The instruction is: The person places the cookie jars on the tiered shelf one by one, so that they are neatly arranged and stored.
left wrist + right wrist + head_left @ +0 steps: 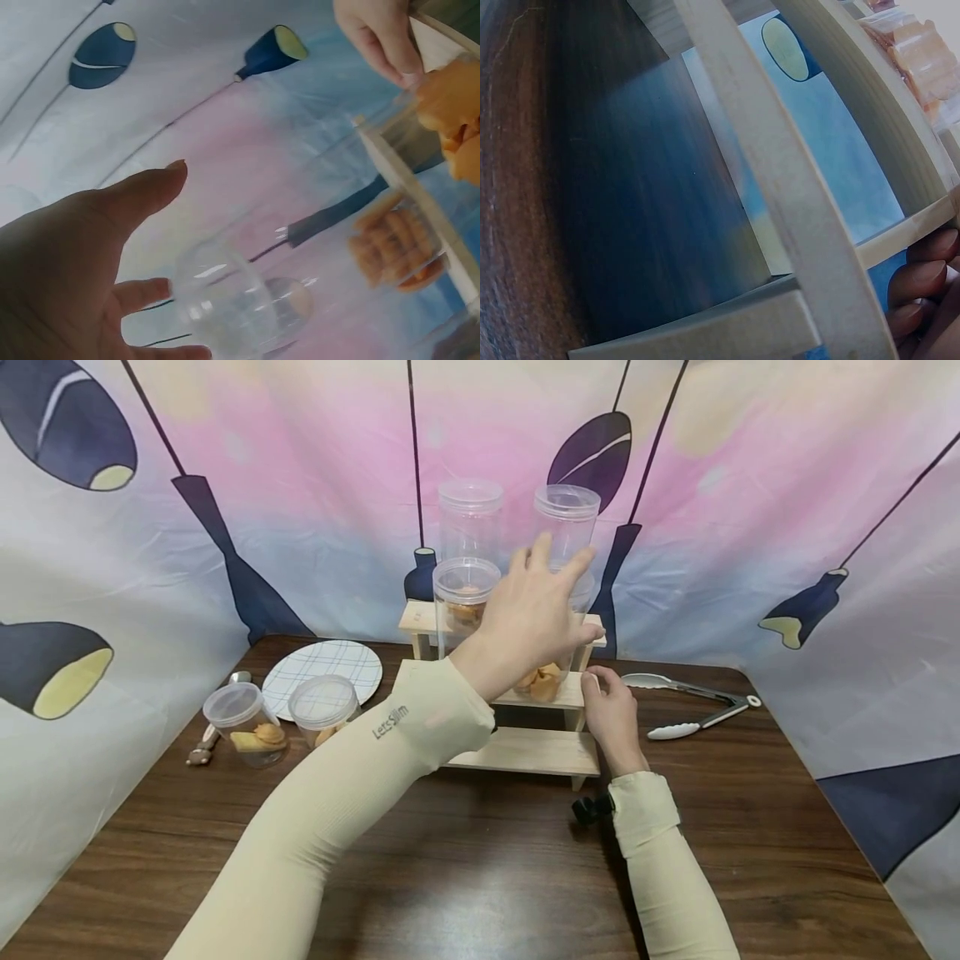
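Observation:
A three-tier wooden stand (525,752) carries clear lidded jars. My left hand (528,622), fingers spread, is over the front right jar (546,685), which has orange-brown snacks inside and is partly hidden. The front left jar (467,585) stands beside it. Behind are the rear left jar (471,527) and the rear right jar (567,510). In the left wrist view, the fingers of my left hand (82,262) hold nothing, close to a clear jar lid (225,300). My right hand (615,718) grips the right end of the middle shelf; curled fingers (922,281) show under that edge.
Metal tongs (693,702) with white tips lie right of the stand. On the left are a short jar of snacks (251,731), a second short jar (324,706), a checked plate (360,668) and a utensil with a brown figure handle (201,752). A patterned cloth (315,527) hangs behind the table.

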The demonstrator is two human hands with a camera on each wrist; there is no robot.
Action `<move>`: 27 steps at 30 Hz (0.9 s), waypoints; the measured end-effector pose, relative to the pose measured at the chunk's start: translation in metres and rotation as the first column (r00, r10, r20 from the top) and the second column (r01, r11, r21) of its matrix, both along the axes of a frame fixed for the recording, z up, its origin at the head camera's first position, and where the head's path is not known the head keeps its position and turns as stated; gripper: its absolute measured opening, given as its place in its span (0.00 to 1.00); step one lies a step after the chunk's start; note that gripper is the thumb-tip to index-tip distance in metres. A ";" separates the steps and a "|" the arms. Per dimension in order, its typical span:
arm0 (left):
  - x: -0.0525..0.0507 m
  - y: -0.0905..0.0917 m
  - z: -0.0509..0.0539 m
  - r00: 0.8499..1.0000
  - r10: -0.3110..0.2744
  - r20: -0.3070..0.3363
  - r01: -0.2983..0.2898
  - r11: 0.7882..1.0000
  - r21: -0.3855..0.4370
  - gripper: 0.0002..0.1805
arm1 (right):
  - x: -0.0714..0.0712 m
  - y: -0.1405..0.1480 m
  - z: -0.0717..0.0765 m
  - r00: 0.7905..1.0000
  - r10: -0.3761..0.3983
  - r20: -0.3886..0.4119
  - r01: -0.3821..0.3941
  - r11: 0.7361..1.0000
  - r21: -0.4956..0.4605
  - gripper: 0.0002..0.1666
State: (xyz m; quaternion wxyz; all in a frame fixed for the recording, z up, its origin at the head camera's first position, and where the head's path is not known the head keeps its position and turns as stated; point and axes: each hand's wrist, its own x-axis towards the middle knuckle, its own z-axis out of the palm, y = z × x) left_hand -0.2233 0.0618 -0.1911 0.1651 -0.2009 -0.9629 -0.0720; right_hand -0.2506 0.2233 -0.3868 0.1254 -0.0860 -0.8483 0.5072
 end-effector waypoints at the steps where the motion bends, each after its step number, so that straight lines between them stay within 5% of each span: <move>1: 0.004 -0.003 0.001 1.000 -0.012 -0.016 0.012 1.000 -0.008 0.50 | 0.000 0.000 0.000 1.000 0.002 0.003 -0.002 1.000 -0.003 0.28; 7: 0.026 -0.027 0.009 0.982 -0.118 -0.148 0.122 0.992 0.022 0.49 | -0.001 0.000 -0.002 1.000 0.002 -0.011 -0.002 1.000 -0.003 0.28; 13: 0.038 -0.067 0.013 0.969 -0.133 -0.207 0.154 0.984 0.088 0.48 | 0.001 -0.001 -0.001 1.000 0.004 -0.023 -0.004 1.000 0.001 0.28; 19: 0.046 -0.127 0.007 0.978 -0.054 -0.200 0.093 0.977 0.192 0.47 | 0.002 -0.001 -0.002 0.999 0.007 -0.038 -0.007 1.000 0.010 0.29; 24: 0.048 -0.180 -0.007 0.973 0.048 -0.224 0.010 0.968 0.249 0.47 | 0.001 -0.001 -0.003 0.998 -0.012 -0.056 0.014 0.999 0.034 0.27; 27: 0.049 -0.208 -0.018 0.977 0.105 -0.186 -0.050 0.959 0.279 0.48 | 0.001 -0.002 -0.004 0.998 -0.021 -0.060 0.023 0.999 0.035 0.27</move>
